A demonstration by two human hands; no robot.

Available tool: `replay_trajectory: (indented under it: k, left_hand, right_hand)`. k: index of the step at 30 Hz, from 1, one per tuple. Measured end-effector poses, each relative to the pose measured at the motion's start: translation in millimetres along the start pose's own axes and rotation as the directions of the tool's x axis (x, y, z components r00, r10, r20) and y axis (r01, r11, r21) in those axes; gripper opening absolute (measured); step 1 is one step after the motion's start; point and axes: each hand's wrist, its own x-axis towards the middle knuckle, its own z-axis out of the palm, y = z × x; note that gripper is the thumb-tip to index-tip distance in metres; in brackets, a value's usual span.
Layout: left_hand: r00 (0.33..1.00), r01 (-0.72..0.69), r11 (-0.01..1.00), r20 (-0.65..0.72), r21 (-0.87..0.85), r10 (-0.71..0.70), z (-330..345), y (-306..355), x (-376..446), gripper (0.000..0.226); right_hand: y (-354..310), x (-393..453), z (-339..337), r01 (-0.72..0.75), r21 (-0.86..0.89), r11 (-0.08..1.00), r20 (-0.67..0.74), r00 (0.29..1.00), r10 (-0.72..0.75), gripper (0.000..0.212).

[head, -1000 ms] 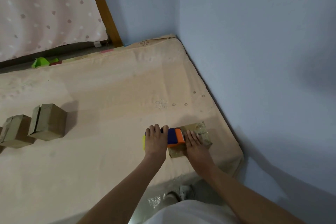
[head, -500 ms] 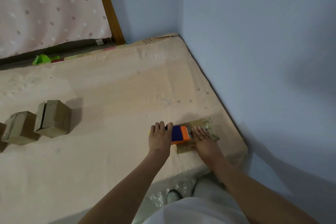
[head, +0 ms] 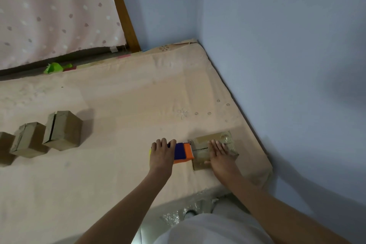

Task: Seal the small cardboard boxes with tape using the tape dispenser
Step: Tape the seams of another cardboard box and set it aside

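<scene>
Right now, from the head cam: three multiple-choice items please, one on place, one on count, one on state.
1. Where is the tape dispenser?
A. at the left edge of the box being taped
B. by the wall
C. beside the three spare boxes

2. How many other boxes sit at far left?
A. one
B. three
C. five

3. What is the right hand doing?
A. lifted clear
B. pressing flat on the box
C. holding tape

Key: 1 A, dispenser under the left hand touches that box; 2 B, three show; 3 B, palm lies on top.
</scene>
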Motion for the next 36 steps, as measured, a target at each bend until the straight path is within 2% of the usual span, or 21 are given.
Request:
replay_trajectory:
  k: [3,7,8,11,15,17,20,23,26,31,36]
  left_hand:
    - [1.0,-0.001,1.0,0.002,0.009,0.001,-3,2,1,0.069]
    - [1.0,0.015,1.0,0.018,0.006,-0.015,0,4,-2,0.069]
    - [1.0,0.02,1.0,0.02,0.005,-0.02,1,4,-3,0.069]
    - [0.999,0.024,1.0,0.024,-0.004,-0.024,1,6,-5,0.071]
    - [1.0,0.014,1.0,0.026,0.008,-0.015,1,5,-6,0.072]
    - [1.0,0.006,1.0,0.029,0.008,-0.006,3,4,-5,0.072]
    - [1.0,-0.006,1.0,0.015,0.006,0.006,3,-2,-3,0.074]
    - [1.0,-0.012,1.0,0.006,-0.026,0.012,6,-10,-2,0.074]
    - [1.0,-0.017,0.999,-0.007,-0.043,0.017,8,-14,-3,0.073]
    - [0.999,-0.027,0.997,-0.019,-0.066,0.026,11,-14,-8,0.072]
    - [1.0,0.028,0.999,-0.006,-0.036,-0.028,13,-35,-12,0.072]
  right_hand:
    - [-10,-5,-3,0.01,0.075,0.997,-0.016,1.0,-0.009,0.079]
    - [-20,-3,0,0.155,0.045,0.987,-0.015,0.988,-0.155,0.075]
    - [-23,-2,-1,0.155,0.064,0.986,-0.021,0.988,-0.154,0.076]
    - [-27,0,7,0.112,-0.043,0.993,0.078,0.991,-0.109,0.086]
    - [-34,-3,15,0.165,-0.062,0.984,0.009,0.986,-0.165,0.065]
    - [-33,-1,17,0.125,-0.072,0.99,0.055,0.991,-0.121,0.068]
    - [-31,2,20,0.145,-0.103,0.984,0.027,0.989,-0.142,0.079]
    - [-31,4,22,0.11,-0.043,0.993,0.027,0.994,-0.109,0.083]
    - [-32,1,17,0.077,0.018,0.997,0.016,0.997,-0.077,0.075]
    - [-36,0,9,0.078,-0.002,0.997,0.055,0.995,-0.078,0.069]
    - [-36,5,1,0.04,-0.02,0.999,0.158,0.987,-0.036,0.061]
